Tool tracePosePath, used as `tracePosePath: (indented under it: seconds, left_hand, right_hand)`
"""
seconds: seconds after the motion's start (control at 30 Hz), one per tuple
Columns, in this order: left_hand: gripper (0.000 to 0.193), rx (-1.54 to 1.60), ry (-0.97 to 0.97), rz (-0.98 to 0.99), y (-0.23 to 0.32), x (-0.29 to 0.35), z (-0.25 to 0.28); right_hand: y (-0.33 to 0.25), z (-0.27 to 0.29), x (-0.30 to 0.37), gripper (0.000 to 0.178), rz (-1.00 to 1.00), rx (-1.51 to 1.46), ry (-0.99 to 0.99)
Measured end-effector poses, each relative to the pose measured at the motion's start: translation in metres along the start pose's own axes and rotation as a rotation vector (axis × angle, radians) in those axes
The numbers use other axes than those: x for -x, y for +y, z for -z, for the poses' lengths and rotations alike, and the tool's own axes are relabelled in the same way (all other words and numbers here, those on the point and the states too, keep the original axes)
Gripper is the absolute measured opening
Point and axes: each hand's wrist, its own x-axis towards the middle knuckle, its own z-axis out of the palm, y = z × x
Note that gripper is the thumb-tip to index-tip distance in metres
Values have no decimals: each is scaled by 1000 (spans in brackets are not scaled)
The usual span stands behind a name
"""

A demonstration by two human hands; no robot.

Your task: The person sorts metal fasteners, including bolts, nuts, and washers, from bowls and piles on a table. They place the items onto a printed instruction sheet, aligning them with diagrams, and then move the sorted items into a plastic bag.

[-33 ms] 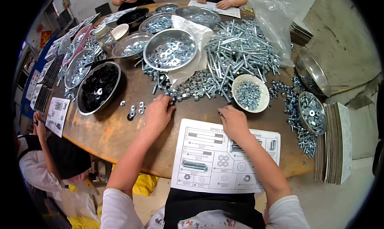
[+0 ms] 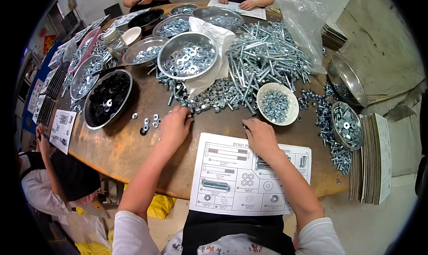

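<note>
Nuts (image 2: 211,96): silvery, loose, in a low heap mid-table (image 2: 111,152) against the near edge of the bolt pile (image 2: 267,54). I see the left hand (image 2: 174,126) at the heap's near left corner, fingers curled; whether they grasp a nut I cannot tell. Right hand (image 2: 261,137): fingers bent, tips just beyond the upper edge of the printed sheet (image 2: 240,166), a dark bit beside them; grasped or not, I cannot tell. The right forearm hides part of the sheet from me. Cream bowl (image 2: 295,104) of small metal parts stands just beyond the right hand. Farther left: steel bowl (image 2: 161,61) of washers, then a bowl (image 2: 130,90) of black washers. Clear bag (image 2: 305,28) beside the bolts.
</note>
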Motion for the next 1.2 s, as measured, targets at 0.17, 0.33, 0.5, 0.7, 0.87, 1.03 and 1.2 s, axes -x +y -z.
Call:
tracePosePath:
  seconds: [0.17,0.33,0.5,0.7,0.87,1.03,1.2]
  left_hand:
    - [9,54,-21,-137,-8,10,-9]
    - [9,276,42,-190,-10,18,-1]
    - [18,204,49,-17,-22,13,19]
    - [26,65,57,-72,-11,5,8]
    - [20,-116,7,38,-3,-6,2]
    - [20,45,-13,-22,-26,2,5]
    - [38,185,-85,-28,-20,13,8]
  right_hand:
    - [2,13,19,43,-87,122,73]
    - [4,-2,7,36,-61,347,82]
    - [-1,0,4,22,-90,210,43]
    - [-8,17,0,34,-168,-217,39]
    - [11,7,5,28,-156,-347,83]
    - [9,12,11,24,-112,5,56]
    - [3,13,6,28,-157,23,14]
